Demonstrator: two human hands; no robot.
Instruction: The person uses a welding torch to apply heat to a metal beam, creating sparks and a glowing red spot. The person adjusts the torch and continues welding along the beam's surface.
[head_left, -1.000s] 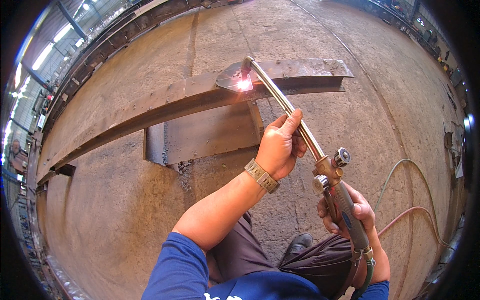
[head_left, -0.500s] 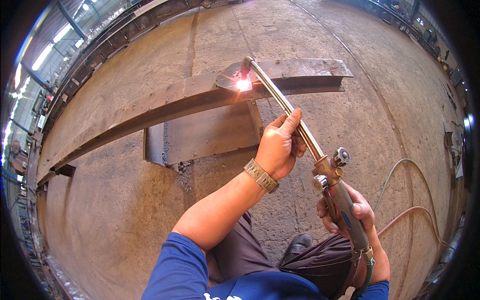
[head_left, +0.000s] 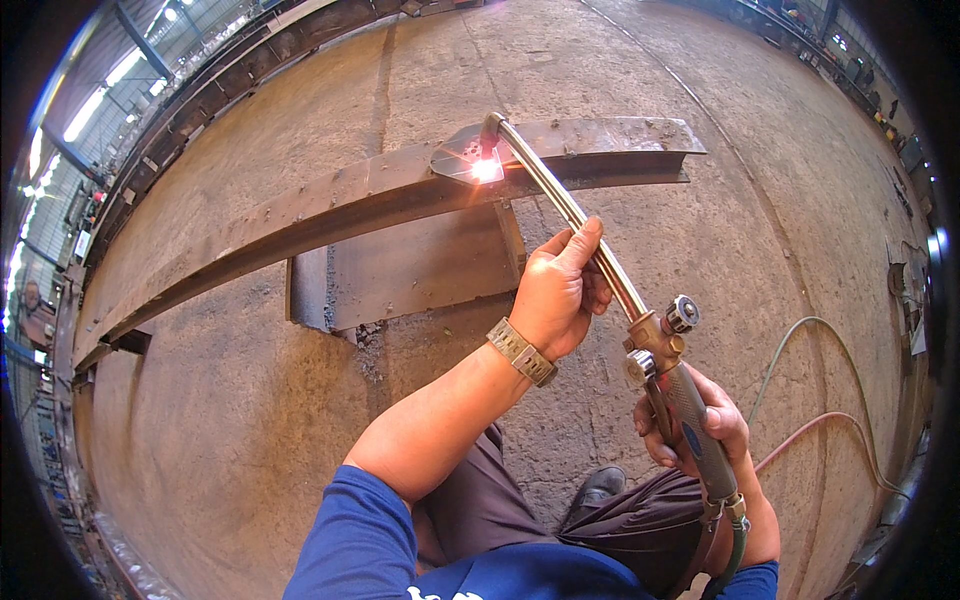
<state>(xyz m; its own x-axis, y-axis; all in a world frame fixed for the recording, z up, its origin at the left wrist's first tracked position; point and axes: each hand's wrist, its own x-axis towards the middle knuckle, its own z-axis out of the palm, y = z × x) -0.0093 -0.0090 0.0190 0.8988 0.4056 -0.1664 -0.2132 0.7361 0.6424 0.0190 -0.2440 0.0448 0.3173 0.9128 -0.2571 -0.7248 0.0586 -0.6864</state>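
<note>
Both my hands are closed on a cutting torch (head_left: 545,180). My left hand (head_left: 562,290), with a watch strap at the wrist, pinches the metal tubes between thumb and fingers. Lower down, my right hand (head_left: 705,425) wraps the dark ribbed handle, its fingers at the lever. The torch's bent head points down at a small steel plate (head_left: 452,158) with cut corners. A bright glow with sparks burns at the plate's near right edge and hides the nozzle tip. The plate lies on a long steel beam (head_left: 330,190).
Under the beam sits a steel channel piece (head_left: 420,265) on the rough concrete floor (head_left: 230,400). A green hose (head_left: 770,370) and a red hose (head_left: 820,418) loop at the right. My shoe (head_left: 600,485) is below the torch. Steel structures line the far left edge.
Hardly anything differs: both hands and the torch hold their places. The glow at the plate's edge looks slightly changed in shape.
</note>
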